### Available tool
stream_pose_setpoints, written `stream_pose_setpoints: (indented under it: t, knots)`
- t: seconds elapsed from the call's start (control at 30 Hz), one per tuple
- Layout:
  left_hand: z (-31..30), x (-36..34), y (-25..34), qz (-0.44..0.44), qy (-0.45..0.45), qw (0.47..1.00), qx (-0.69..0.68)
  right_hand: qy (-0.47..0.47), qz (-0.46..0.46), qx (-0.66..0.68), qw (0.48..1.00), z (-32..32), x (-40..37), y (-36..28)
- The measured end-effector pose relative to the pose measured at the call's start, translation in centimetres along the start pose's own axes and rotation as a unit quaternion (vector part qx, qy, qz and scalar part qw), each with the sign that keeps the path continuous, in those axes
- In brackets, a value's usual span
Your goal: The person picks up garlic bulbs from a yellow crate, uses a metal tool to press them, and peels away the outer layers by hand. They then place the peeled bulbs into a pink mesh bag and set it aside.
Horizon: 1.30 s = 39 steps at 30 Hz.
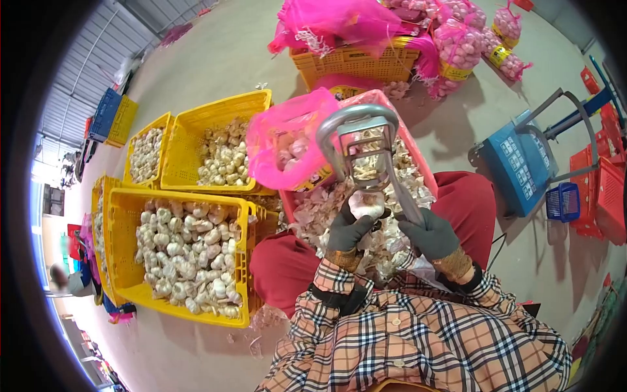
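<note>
My left hand (349,228), in a dark glove, holds a white garlic bulb (366,204) over a red crate (426,171) of loose garlic skins. My right hand (431,234), also gloved, is wrapped round the handle of a grey metal tool (403,196). The tool's curved frame arches above the bulb. Just beyond my left hand, a pink mesh bag (264,134) stands open with bulbs inside. To the left, a large yellow crate (245,261) holds many garlic bulbs.
Another yellow crate (215,108) with garlic stands behind the large one. Filled pink net bags (457,49) lie at the back beside a yellow basket (356,65). At right are a blue platform scale (521,163) and red baskets (610,202). A person's arm (80,281) shows far left.
</note>
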<state>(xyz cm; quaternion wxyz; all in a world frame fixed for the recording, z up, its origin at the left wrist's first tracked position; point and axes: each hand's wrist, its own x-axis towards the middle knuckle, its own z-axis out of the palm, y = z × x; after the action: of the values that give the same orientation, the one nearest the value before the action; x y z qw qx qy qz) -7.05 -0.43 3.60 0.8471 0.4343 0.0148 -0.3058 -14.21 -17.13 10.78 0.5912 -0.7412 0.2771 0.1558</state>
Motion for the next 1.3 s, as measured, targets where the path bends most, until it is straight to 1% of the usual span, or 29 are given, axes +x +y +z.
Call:
stream_pose_setpoints:
  t: [0.03,0.07,0.13,0.17,0.23,0.3,0.4,0.47,0.63,0.7,0.83,0.9,0.93,1.0,1.03,1.07,1.1,1.13,1.2,1.23,1.27,1.3]
  knots:
    - [0.5,0.1,0.0,0.004,0.01,1.0,-0.024,0.005,-0.011,-0.007,1.0,0.1,0.0,0.2]
    - [0.5,0.6,-0.3,0.002,0.008,1.0,-0.025,0.008,-0.022,-0.015,1.0,0.0,0.2,0.3]
    - [0.1,1.2,-0.8,0.023,0.017,1.0,-0.008,0.004,-0.018,-0.036,0.999,-0.4,-0.1,-0.2]
    - [0.5,1.3,-0.7,0.047,0.016,0.999,0.009,0.001,-0.007,-0.058,0.998,-0.5,-0.1,-0.2]
    - [1.3,0.6,-0.1,0.038,0.022,0.999,-0.003,-0.002,0.008,-0.08,0.997,-0.7,-0.7,-0.9]
    - [2.1,0.3,0.3,0.028,0.029,0.999,-0.015,-0.011,0.058,-0.099,0.993,-0.9,-1.3,-2.1]
    - [3.0,0.1,0.4,0.028,0.035,0.998,-0.048,-0.026,0.054,-0.062,0.996,-1.3,-1.7,-2.1]
    - [3.8,-0.3,1.0,-0.015,0.071,0.993,-0.09,-0.034,0.07,-0.066,0.995,-1.6,-2.2,-2.6]
    - [4.3,-0.2,1.3,0.008,0.065,0.997,-0.044,-0.052,0.111,-0.058,0.991,-1.7,-2.5,-3.5]
    - [4.0,-0.3,1.3,0.012,0.056,0.998,-0.034,-0.012,0.071,-0.076,0.994,-1.2,-2.4,-2.8]
    - [3.3,0.2,0.9,0.009,0.057,0.994,-0.088,-0.011,0.048,-0.041,0.998,-0.6,-1.2,-1.1]
    - [3.3,0.2,0.9,0.009,0.048,0.993,-0.105,0.027,-0.049,-0.058,0.997,0.0,0.1,1.0]
    - [3.5,0.0,1.1,0.001,0.054,0.993,-0.106,0.029,-0.053,-0.058,0.996,0.1,0.5,1.8]
    - [3.6,0.1,1.1,0.002,0.062,0.992,-0.107,0.049,-0.187,-0.03,0.981,0.5,2.3,3.7]
    - [3.5,0.2,1.0,-0.015,0.077,0.99,-0.121,0.045,-0.193,-0.03,0.98,0.8,4.1,4.9]
    - [3.4,0.1,0.8,-0.033,0.09,0.986,-0.134,0.072,-0.246,-0.046,0.965,1.2,6.1,6.0]
    - [3.2,0.3,0.5,-0.033,0.119,0.984,-0.126,0.098,-0.304,-0.062,0.946,1.3,7.1,5.8]
    - [2.5,0.5,0.8,-0.013,0.122,0.985,-0.124,0.088,-0.32,-0.06,0.941,1.3,7.4,5.7]
    - [1.2,0.0,2.0,0.033,0.173,0.983,0.053,0.161,-0.371,-0.074,0.912,1.9,6.8,5.4]
    - [0.1,0.1,3.4,0.028,0.231,0.957,0.174,0.139,-0.372,-0.027,0.918,2.1,7.3,6.1]
    - [-0.8,0.5,4.2,0.101,0.262,0.949,0.145,0.17,-0.365,-0.082,0.911,2.1,7.3,6.0]
    - [-1.1,1.2,5.6,0.206,0.277,0.927,0.146,0.172,-0.37,-0.088,0.909,2.1,7.1,5.7]
